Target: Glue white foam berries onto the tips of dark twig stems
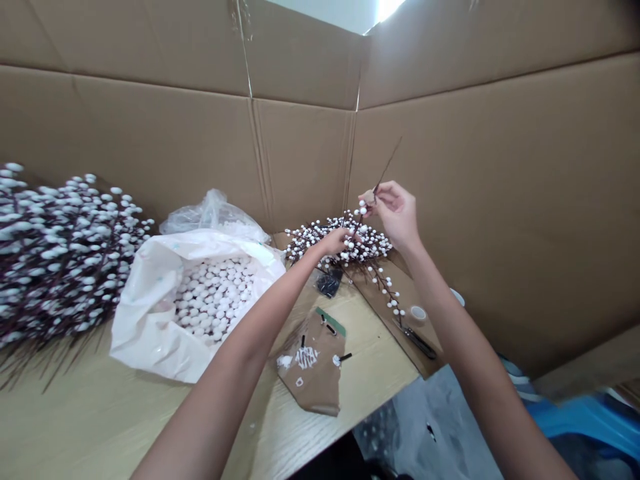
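A berry stem [389, 163] with white balls is pinched near its upper part by the fingers of my right hand [395, 210], its bare brown end pointing up. A small tan piece shows at these fingertips. Lower and to the left, my left hand [337, 241] has its fingers bent around the same stem's lower part, among white balls. Behind and below both hands lies a pile of white-berry branches [310, 237]. One sprig [387, 290] hangs out of the pile towards the right.
An open white bag [145, 333] holds many white balls [215, 297]. Large berry bunches [55, 260] lie at left. Nearer are a stained cardboard piece [320, 380], a black packet [329, 283], a cutter [419, 343] and a small round cup [417, 313]. Cardboard walls [175, 147] stand behind.
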Demonstrator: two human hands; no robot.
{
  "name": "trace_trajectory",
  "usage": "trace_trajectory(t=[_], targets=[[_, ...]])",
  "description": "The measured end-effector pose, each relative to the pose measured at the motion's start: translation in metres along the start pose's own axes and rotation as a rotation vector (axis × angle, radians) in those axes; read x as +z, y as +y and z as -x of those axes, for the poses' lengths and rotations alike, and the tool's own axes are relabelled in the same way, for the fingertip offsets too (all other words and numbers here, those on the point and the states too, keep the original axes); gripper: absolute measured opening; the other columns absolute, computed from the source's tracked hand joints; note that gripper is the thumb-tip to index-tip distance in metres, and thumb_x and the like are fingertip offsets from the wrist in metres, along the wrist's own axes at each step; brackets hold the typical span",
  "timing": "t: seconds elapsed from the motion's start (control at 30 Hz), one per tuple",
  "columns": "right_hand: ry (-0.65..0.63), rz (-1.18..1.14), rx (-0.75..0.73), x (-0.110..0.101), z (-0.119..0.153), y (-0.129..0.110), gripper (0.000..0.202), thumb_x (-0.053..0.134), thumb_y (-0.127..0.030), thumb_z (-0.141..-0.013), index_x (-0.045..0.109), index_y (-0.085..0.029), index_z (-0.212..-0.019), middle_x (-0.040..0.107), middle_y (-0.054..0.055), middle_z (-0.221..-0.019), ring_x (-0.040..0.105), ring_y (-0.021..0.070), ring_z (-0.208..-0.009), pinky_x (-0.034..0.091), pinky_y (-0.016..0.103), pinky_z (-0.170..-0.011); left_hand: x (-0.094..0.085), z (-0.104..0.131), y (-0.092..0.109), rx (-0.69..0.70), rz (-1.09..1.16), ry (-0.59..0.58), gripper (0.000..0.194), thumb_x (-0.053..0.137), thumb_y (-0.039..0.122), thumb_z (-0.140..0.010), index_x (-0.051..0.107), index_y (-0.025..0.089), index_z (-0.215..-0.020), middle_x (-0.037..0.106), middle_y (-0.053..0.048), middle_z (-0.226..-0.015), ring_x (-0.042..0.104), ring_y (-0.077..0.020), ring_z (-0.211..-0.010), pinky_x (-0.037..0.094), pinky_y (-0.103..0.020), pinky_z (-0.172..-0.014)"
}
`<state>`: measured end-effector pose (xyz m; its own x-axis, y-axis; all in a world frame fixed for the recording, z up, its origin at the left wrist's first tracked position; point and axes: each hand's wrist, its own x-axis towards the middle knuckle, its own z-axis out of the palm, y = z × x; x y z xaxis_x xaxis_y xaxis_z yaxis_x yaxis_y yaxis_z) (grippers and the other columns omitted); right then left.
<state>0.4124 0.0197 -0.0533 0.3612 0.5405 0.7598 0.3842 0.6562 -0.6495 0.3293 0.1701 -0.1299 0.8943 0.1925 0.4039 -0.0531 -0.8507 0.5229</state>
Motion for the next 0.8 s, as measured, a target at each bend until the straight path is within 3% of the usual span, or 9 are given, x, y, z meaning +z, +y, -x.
trace_trajectory(t=[0.13,0.27,0.37,0.43,0.5,0.6,0.73,0.8], targets=[[0.076,-0.068,-0.042,-0.008,-0.010,-0.024,0.021,0.068,-0.035,-0.080,0.051,-0.024,-0.085,0.068,0.001,-0.092,0.067,0.0137,-0.077,0.058,0.032,-0.072,-0.018,0.007,0.018,-0.061,-0.026,0.029,0.034,0.048,0.000,-0.070,0.070,0.012,-0.093,0.071,-0.004,-0.095,0.062,-0.0209,-0.089,0.048,-0.033,-0.087],[0.110,-0.195,-0.069,-0.013,-0.009,-0.037,0.021,0.068,-0.032,-0.080,0.050,-0.024,-0.088,0.066,0.003,-0.103,0.067,0.0161,-0.090,0.055,0.039,-0.090,-0.040,0.027,0.053,-0.070,-0.013,0.082,0.029,0.060,0.011,-0.075,0.068,0.012,-0.103,0.067,-0.011,-0.112,0.059,-0.0252,-0.106,0.043,-0.039,-0.099],[0.093,-0.213,-0.091,-0.002,0.000,-0.047,0.021,0.066,-0.033,-0.080,0.050,-0.024,-0.089,0.064,0.004,-0.110,0.066,0.0180,-0.096,0.052,0.044,-0.097,-0.054,0.057,0.090,-0.071,0.062,0.080,0.042,0.064,0.027,-0.080,0.060,0.011,-0.119,0.064,-0.014,-0.119,0.061,-0.0238,-0.103,0.050,-0.035,-0.087],[0.079,-0.225,-0.090,0.014,0.011,-0.054,0.021,0.067,-0.033,-0.079,0.050,-0.025,-0.088,0.064,0.004,-0.109,0.066,0.0177,-0.095,0.051,0.045,-0.097,-0.063,0.084,0.115,-0.080,0.141,0.080,0.053,0.061,0.035,-0.083,0.051,0.013,-0.130,0.063,-0.014,-0.120,0.064,-0.0208,-0.095,0.052,-0.032,-0.079],[0.062,-0.264,-0.082,0.035,0.025,-0.063,0.021,0.070,-0.031,-0.077,0.051,-0.025,-0.086,0.063,0.003,-0.107,0.066,0.0166,-0.092,0.053,0.044,-0.095,-0.070,0.114,0.138,-0.098,0.483,0.103,0.055,0.058,0.038,-0.086,0.048,0.013,-0.133,0.060,-0.017,-0.124,0.062,-0.0214,-0.099,0.051,-0.032,-0.079],[0.036,-0.261,-0.132,0.072,0.047,-0.073,0.019,0.071,-0.026,-0.076,0.055,-0.023,-0.085,0.062,0.004,-0.105,0.066,0.0165,-0.090,0.056,0.041,-0.090,-0.079,0.159,0.167,-0.184,0.783,0.103,0.052,0.056,0.045,-0.086,0.054,0.013,-0.126,0.060,-0.017,-0.119,0.062,-0.0192,-0.093,0.049,-0.030,-0.076],[0.020,0.022,-0.325,0.117,0.074,-0.079,0.006,0.062,-0.021,-0.081,0.060,-0.022,-0.087,0.062,0.008,-0.106,0.064,0.0212,-0.098,0.057,0.039,-0.082,-0.086,0.216,0.194,-0.346,1.013,0.058,0.048,0.052,0.052,-0.087,0.062,0.011,-0.108,0.067,-0.012,-0.094,0.064,-0.0163,-0.077,0.047,-0.030,-0.073],[0.003,0.208,-0.460,0.137,0.087,-0.079,0.011,0.056,-0.017,-0.083,0.061,-0.023,-0.090,0.064,0.009,-0.107,0.063,0.0234,-0.104,0.057,0.040,-0.083,-0.086,0.240,0.205,-0.373,1.108,0.011,0.045,0.050,0.050,-0.088,0.065,0.010,-0.101,0.067,-0.010,-0.088,0.065,-0.0165,-0.075,0.047,-0.029,-0.073]])
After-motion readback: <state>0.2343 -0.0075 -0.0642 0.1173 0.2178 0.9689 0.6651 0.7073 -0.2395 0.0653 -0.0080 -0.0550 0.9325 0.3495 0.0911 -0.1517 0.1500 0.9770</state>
